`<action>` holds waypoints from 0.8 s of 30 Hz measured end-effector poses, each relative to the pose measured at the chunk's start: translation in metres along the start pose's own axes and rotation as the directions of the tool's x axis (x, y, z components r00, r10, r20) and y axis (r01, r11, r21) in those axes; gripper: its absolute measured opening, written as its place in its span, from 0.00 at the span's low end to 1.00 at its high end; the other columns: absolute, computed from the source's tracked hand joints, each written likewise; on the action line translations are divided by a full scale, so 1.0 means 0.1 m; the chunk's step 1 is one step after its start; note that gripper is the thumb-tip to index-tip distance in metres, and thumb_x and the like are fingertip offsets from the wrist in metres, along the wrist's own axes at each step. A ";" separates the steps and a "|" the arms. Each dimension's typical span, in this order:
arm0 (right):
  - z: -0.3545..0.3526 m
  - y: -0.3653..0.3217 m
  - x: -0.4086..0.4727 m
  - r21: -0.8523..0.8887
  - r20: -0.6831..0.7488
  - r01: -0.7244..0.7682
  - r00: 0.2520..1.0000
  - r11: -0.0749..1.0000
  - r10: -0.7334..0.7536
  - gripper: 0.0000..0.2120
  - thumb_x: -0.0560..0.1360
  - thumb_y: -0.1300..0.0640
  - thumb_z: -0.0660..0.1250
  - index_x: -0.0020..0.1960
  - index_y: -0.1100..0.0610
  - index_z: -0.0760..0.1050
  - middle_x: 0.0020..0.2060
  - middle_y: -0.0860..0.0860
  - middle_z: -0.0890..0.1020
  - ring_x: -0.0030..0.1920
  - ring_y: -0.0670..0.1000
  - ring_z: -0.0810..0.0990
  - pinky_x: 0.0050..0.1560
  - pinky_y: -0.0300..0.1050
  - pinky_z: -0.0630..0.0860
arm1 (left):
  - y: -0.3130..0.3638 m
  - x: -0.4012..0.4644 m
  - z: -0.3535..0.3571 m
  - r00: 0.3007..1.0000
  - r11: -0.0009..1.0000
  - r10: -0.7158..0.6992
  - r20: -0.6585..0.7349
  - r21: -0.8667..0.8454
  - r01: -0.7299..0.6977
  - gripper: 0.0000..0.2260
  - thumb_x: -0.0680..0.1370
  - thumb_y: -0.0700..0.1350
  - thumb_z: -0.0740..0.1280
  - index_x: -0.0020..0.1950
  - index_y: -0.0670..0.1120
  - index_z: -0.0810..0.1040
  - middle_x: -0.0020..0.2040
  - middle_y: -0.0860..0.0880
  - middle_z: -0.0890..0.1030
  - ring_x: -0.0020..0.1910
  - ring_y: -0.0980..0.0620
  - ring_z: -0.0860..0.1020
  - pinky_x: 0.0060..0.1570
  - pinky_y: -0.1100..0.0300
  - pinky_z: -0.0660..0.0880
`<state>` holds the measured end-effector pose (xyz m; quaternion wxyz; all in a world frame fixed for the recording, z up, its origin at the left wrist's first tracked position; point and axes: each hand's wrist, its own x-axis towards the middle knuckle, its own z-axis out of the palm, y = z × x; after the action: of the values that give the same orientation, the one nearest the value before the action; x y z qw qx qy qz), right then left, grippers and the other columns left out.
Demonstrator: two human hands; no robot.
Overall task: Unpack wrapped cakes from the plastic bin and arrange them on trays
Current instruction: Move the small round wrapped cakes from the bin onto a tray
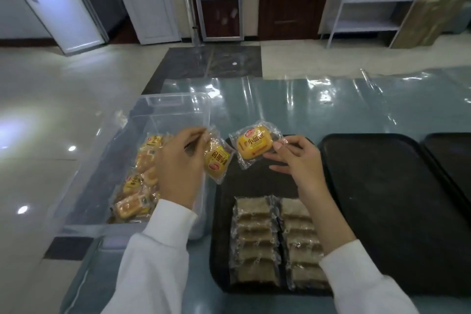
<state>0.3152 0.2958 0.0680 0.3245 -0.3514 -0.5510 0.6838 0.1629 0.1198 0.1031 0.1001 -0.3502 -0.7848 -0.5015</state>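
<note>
Long white sleeves [150, 257], ribbed cuffs

Left hand [178, 160] pinching wrapped cake [216, 160], right hand [297, 158] another [254, 146] — above black tray [224, 211], clear bin [102, 155] left

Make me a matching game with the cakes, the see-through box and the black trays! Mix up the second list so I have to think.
Things:
1. cake in left hand
2. cake in right hand
3. plastic bin
4. middle black tray

Clues:
A. holds a pile of yellow wrapped cakes
B. bare, nothing on it
C. hangs tilted, label sideways
D. label faces up, pinched at its right edge

Pairs: 1-C, 2-D, 3-A, 4-B
</note>
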 end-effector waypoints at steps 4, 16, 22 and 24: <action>-0.57 0.00 -0.07 0.044 -0.047 -0.016 0.999 0.999 0.018 0.08 0.80 0.61 0.71 0.57 0.62 0.76 0.50 0.56 0.88 0.48 0.56 0.89 0.43 0.51 0.86 | 0.36 -0.21 0.35 1.000 0.999 -0.008 0.027 -0.042 0.009 0.09 0.79 0.46 0.72 0.58 0.47 0.84 0.50 0.56 0.84 0.49 0.64 0.82 0.51 0.67 0.80; -1.79 0.26 -0.31 0.063 -0.197 -0.115 0.972 0.991 0.125 0.08 0.81 0.60 0.69 0.58 0.61 0.76 0.48 0.55 0.87 0.47 0.55 0.88 0.44 0.48 0.86 | 0.66 -0.85 1.29 0.936 0.929 -0.229 0.267 -0.229 0.292 0.06 0.78 0.43 0.74 0.54 0.49 0.85 0.48 0.57 0.86 0.50 0.60 0.84 0.49 0.63 0.82; -2.15 0.33 -0.29 0.080 -0.304 -0.140 0.940 0.987 0.158 0.09 0.80 0.61 0.70 0.59 0.64 0.76 0.47 0.54 0.88 0.47 0.57 0.88 0.40 0.45 0.86 | 0.55 -0.89 1.76 0.869 0.867 -0.295 0.397 -0.271 0.418 0.06 0.77 0.42 0.75 0.52 0.52 0.85 0.48 0.58 0.86 0.50 0.61 0.84 0.52 0.60 0.82; -2.26 0.37 -0.26 0.068 -0.338 -0.144 0.928 0.987 0.158 0.10 0.80 0.61 0.70 0.59 0.64 0.77 0.47 0.54 0.88 0.47 0.57 0.88 0.41 0.45 0.86 | 0.51 -0.89 1.93 0.852 0.853 -0.287 0.438 -0.286 0.436 0.07 0.77 0.42 0.75 0.53 0.52 0.85 0.48 0.58 0.86 0.51 0.60 0.84 0.52 0.60 0.82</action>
<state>0.5168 0.3862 0.0023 0.3690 -0.4996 -0.4431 0.6464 0.2993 0.2579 0.0026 -0.2206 -0.2960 -0.7306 -0.5744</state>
